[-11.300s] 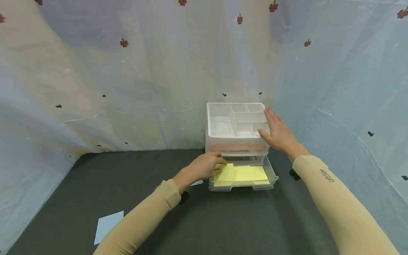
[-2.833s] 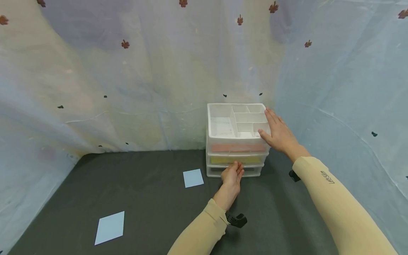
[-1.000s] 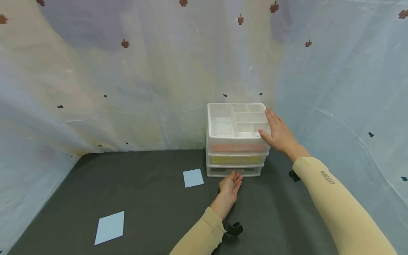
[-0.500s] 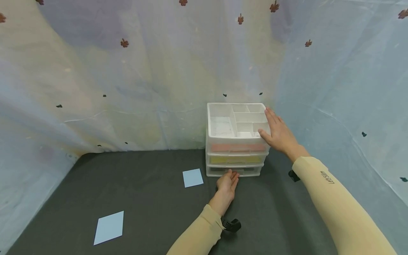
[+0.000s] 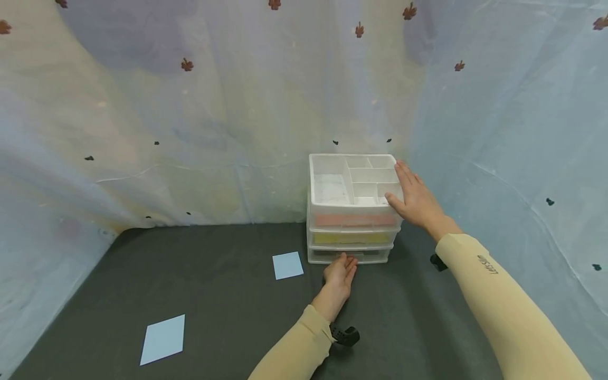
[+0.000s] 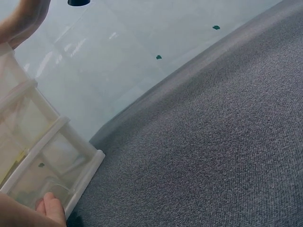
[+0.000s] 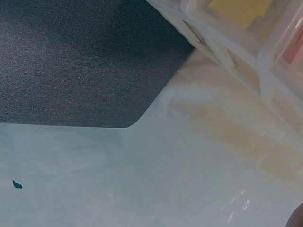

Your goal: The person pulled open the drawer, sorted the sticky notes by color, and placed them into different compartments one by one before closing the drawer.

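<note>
Far left, 1 blue sheet [image 5: 162, 340] lies on the dark table [image 5: 214, 274], a 2nd blue sheet [image 5: 287, 265] nearer the box [image 5: 349, 209]. Here's your left hand [image 5: 337, 279], fingertips [image 6: 54, 204] at the front of the bottom drawer [image 5: 376, 257]; I can't tell whether they pinch its handle [image 6: 56, 187]. The box stands on the table, all 3 drawers [image 5: 351, 238] in. Your right hand [image 5: 415, 199] rests on its right edge, thumb spread from straight fingers.

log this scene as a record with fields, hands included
left hand: fingers at front of bottom drawer
right hand: on right edge of drawer unit
top drawer: closed, orange contents
middle drawer: closed, yellow contents
bottom drawer: closed
far blue sheet: flat on dark table, left of drawer unit
near blue sheet: flat on dark table
</note>
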Action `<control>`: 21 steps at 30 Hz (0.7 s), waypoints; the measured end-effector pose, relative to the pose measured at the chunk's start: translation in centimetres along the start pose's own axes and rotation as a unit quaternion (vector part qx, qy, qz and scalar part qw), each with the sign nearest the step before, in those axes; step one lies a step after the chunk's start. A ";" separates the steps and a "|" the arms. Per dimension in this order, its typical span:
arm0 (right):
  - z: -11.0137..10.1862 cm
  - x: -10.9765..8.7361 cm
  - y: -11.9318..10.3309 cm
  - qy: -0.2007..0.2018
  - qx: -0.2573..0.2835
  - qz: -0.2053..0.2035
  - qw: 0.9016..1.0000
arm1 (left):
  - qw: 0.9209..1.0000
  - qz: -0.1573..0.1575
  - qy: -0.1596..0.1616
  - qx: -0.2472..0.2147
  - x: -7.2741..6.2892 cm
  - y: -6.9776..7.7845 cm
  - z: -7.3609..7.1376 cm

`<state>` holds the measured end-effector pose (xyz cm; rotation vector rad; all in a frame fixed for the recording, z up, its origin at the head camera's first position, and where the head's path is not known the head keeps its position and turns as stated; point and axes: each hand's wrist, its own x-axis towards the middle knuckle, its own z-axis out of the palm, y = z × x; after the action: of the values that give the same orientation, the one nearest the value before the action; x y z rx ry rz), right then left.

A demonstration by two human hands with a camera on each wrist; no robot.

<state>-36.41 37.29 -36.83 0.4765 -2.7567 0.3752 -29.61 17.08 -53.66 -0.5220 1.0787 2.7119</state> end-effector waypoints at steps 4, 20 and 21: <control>0.1 0.0 -0.1 0.000 0.002 0.001 1.000 | 1.000 -0.003 -0.002 -0.001 -0.2 0.0 -0.2; -0.3 -0.2 -0.4 -0.006 0.008 -0.001 1.000 | 1.000 -0.012 -0.009 0.009 -1.6 -0.4 -0.8; -0.3 -0.2 -0.4 -0.007 0.008 0.000 1.000 | 1.000 -0.014 -0.010 0.010 -1.7 -0.4 -0.9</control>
<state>-36.02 37.03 -36.53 0.4859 -2.7689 0.3949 -27.67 16.73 -53.83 -0.5029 1.0845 2.6747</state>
